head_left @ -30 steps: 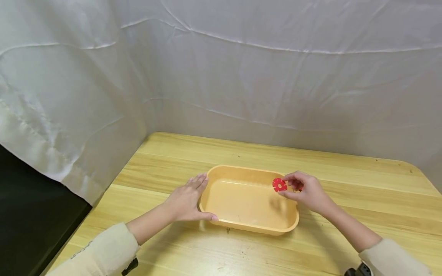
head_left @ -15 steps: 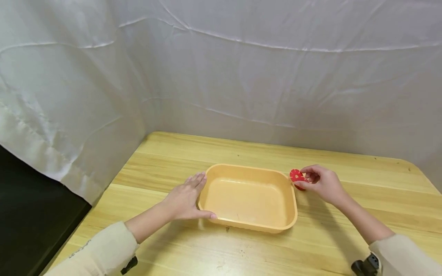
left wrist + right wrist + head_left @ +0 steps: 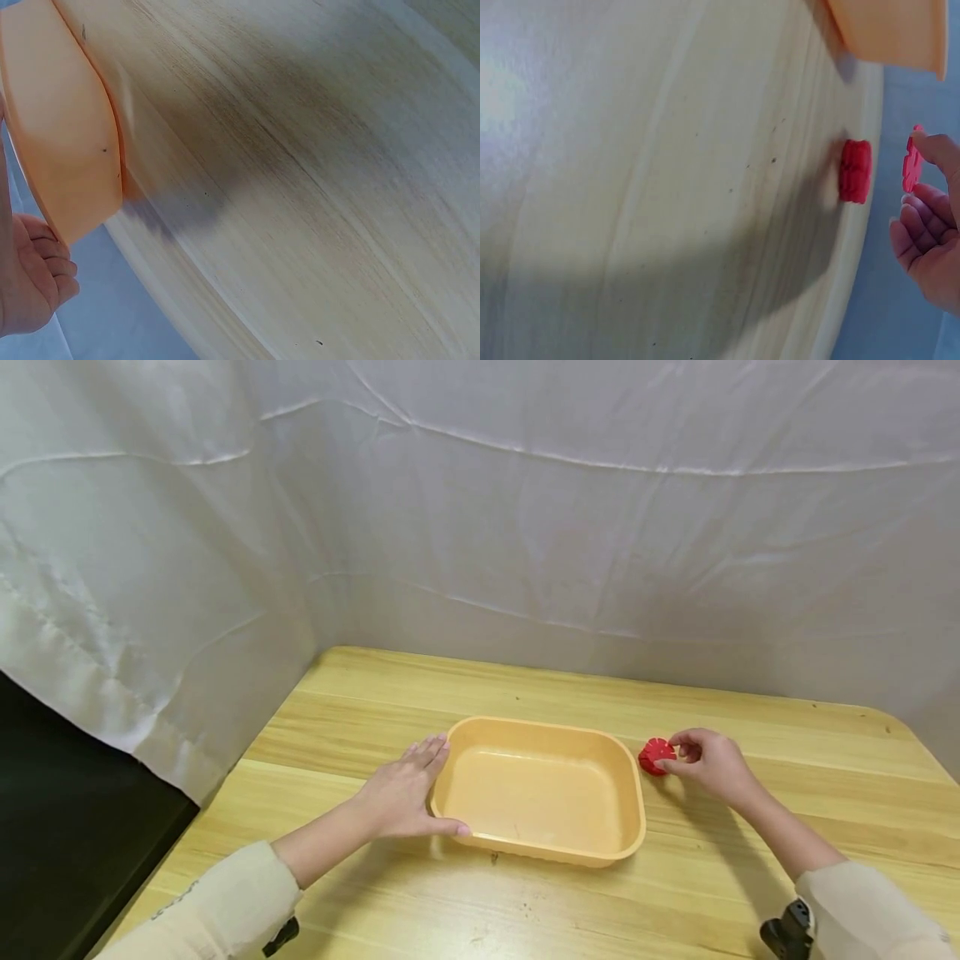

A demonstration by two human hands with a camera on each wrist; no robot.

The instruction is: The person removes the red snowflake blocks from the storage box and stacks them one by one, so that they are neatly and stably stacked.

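Head view: your left hand (image 3: 401,793) lies w/ straight fingers against the left end of the orange tub (image 3: 537,789), thumb along its near corner, bracing it on the wooden surface (image 3: 480,902). The tub is bare inside, nothing in it. Your right hand (image 3: 708,764) is just right of the tub, fingertips pinching a red disc (image 3: 656,754) low over the surface. So, as I judge it, the red pieces are out of the tub and this one is about set down; only the release looks left. Left wrist view: your left hand's fingers (image 3: 41,274) sit at the tub's outer wall (image 3: 64,142), no grip round it, tub flat on the surface. Right wrist view: your right hand (image 3: 930,236) pinches one thin red disc (image 3: 911,161) edge-on, just off a small red stack (image 3: 855,171) that rests on the surface near the tub corner (image 3: 889,30); disc and stack are apart, not yet touching.
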